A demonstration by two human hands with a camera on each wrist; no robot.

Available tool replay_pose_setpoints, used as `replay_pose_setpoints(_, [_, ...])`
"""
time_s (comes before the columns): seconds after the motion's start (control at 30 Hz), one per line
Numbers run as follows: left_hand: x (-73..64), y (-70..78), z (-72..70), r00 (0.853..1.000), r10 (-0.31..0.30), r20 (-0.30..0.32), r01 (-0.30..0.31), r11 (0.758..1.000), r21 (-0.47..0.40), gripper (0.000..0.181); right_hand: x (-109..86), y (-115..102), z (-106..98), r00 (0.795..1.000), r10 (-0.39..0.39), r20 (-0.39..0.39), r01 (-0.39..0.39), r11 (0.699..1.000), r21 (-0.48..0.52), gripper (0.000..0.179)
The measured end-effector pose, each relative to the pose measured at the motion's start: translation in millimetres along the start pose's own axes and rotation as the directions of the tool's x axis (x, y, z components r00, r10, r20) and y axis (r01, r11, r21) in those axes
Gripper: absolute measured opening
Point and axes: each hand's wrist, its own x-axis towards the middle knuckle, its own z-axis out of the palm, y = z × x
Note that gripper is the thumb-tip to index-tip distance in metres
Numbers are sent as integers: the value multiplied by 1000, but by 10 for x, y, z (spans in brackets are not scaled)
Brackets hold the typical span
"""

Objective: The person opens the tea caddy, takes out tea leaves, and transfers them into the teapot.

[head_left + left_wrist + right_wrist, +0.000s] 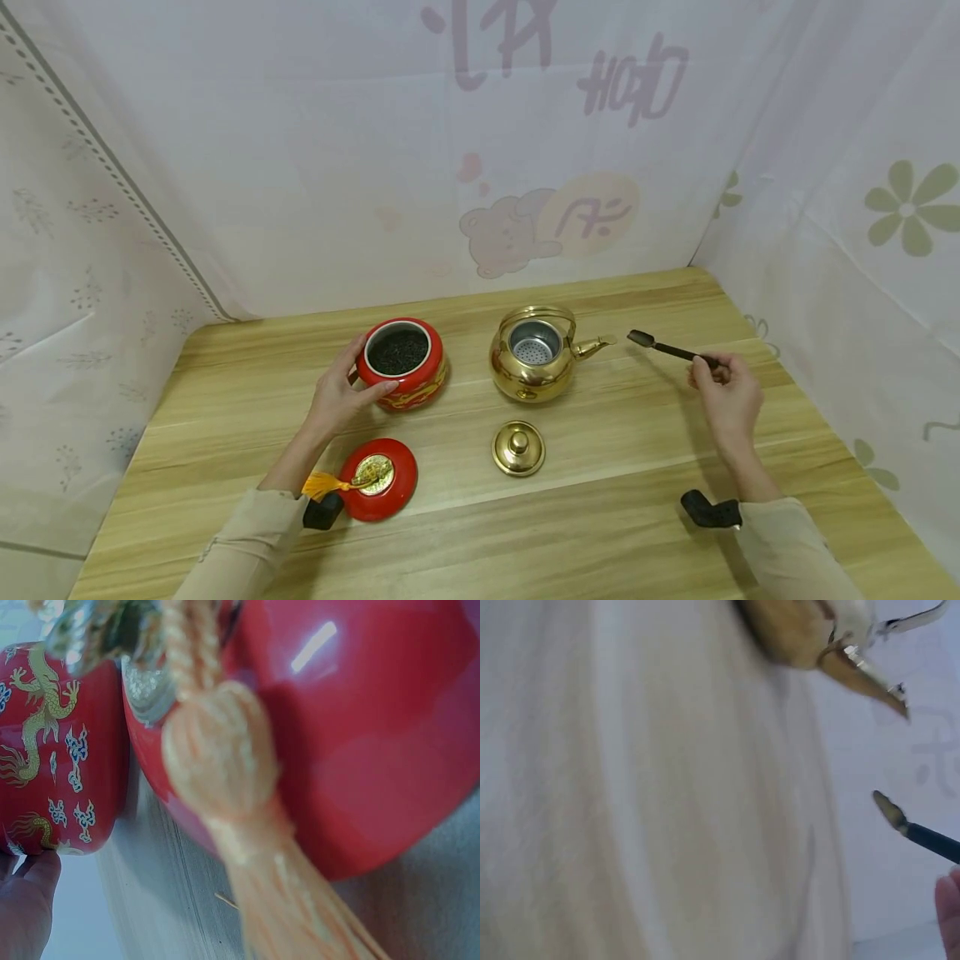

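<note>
My left hand [342,392] holds a red tea jar [429,385] at its left side, thumb across the front and fingers round the back. Dark loose tea leaves [399,350] fill the jar, which has a gold dragon pattern. In the left wrist view the fingertips lie against the lower wall of the jar [90,750]. Out to the right, my right hand [731,400] pinches the handle of a small dark tea scoop [671,350], its blade pointing left towards a gold teapot [517,379]. The teapot is uncovered, with a perforated strainer [536,350] inside.
The jar's red lid [401,483], with an orange tassel [322,484], lies on the wooden table [450,542] beside my left wrist. A gold teapot lid [518,450] sits in front of the teapot. Printed cloth [337,208] hangs behind the table and at both sides.
</note>
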Motion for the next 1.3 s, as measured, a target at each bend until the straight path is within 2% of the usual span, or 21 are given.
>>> replay_pose_setpoints(0.07, [-1,1,0,1000,1,1,-1,1000,-1,88,16,-57,13,999,-13,-41,18,989,146,14])
replay_pose_setpoints(0.13, [-3,-2,-1,1000,3,-1,-3,1000,1,88,27,-122,30,997,-30,-75,51,954,294,11])
replay_pose_setpoints(0.2, [-7,0,0,1000,6,-2,-6,1000,3,87,32,-191,45,994,-60,-97,96,896,433,8])
replay_pose_setpoints(0.3, [-10,-4,0,1000,15,-6,-15,1000,8,87,28,-312,75,987,-112,-119,161,782,602,8])
replay_pose_setpoints(0.43, [-14,-5,-2,1000,23,-7,-23,1000,2,87,8,-494,139,973,-177,-147,229,677,700,10])
replay_pose_setpoints(0.6, [-6,-16,-5,1000,25,-11,-26,1000,-13,86,-68,-696,263,961,-239,-139,259,607,752,12])
replay_pose_setpoints(0.8, [3,-31,-1,999,33,-12,-34,999,-28,86,-252,-940,493,960,-274,-61,215,579,787,10])
replay_pose_setpoints(0.9, [-5,-34,-3,999,35,-15,-35,999,-28,86,-349,-1067,642,957,-290,-15,190,585,788,11])
replay_pose_setpoints(1.0, [-14,-35,0,999,39,-19,-40,999,-31,86,-440,-1172,803,955,-295,26,166,605,778,11])
replay_pose_setpoints(1.1, [-18,-29,4,999,44,-18,-45,998,-38,86,-528,-1247,955,951,-299,74,143,642,753,9])
replay_pose_setpoints(1.23, [-16,-27,9,998,53,-18,-54,997,-50,85,-632,-1306,1150,935,-327,136,137,688,713,13])
replay_pose_setpoints(1.3, [-15,-28,9,998,54,-19,-55,997,-52,85,-682,-1327,1241,927,-336,169,125,699,704,18])
